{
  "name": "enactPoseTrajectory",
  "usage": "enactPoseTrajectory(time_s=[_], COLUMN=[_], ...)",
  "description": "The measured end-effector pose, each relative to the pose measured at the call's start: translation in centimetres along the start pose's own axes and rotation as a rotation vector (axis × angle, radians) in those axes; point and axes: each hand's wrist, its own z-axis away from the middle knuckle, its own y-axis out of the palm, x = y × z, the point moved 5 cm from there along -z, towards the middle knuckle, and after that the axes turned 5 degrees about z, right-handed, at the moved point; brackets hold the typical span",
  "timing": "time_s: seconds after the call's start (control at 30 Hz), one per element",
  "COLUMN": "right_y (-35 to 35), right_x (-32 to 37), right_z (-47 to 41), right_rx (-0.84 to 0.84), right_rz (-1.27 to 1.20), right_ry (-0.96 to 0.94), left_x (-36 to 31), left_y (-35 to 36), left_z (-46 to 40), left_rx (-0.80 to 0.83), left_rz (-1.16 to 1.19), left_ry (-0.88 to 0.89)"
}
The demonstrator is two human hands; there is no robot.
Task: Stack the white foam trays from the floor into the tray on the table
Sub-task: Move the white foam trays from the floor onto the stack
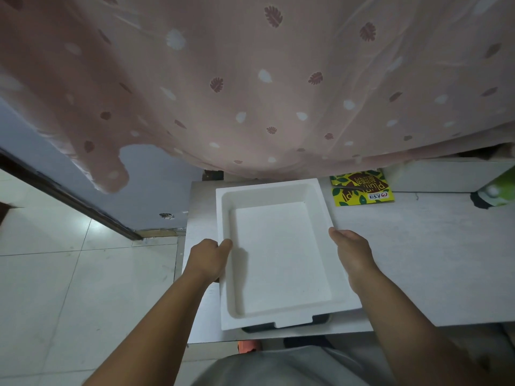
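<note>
A white foam tray (278, 252) is held level over the left part of the table (418, 260). My left hand (207, 259) grips its left rim, thumb over the edge. My right hand (354, 253) presses flat against its right rim. Under the foam tray's near end, a dark tray (320, 320) shows as a thin dark edge; the rest of it is hidden. I cannot tell whether the foam tray rests in the dark tray or hovers just above it. No other foam trays are in view.
A pink leaf-print curtain (250, 79) hangs over the table's far edge. A yellow snack packet (361, 190) lies behind the tray, a green object (498, 190) at the far right. Tiled floor (69, 288) lies to the left.
</note>
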Motion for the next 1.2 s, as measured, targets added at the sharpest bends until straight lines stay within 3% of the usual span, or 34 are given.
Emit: enactPoseTrajectory(time_s=[0.87, 1.07, 1.2], right_y=[0.4, 0.1, 0.7], right_x=[-0.8, 0.4, 3.1], right_z=[-0.3, -0.5, -1.0], right_rx=[-0.022, -0.026, -0.057], right_rz=[0.034, 0.328, 0.545], right_ry=[-0.009, -0.08, -0.336], left_x=[0.1, 0.2, -0.9], left_y=[0.2, 0.0, 0.0], left_z=[0.1, 0.1, -0.2], left_rx=[-0.058, -0.052, -0.112], left_rz=[-0.088, -0.068, -0.13], left_ry=[-0.007, -0.049, 0.03])
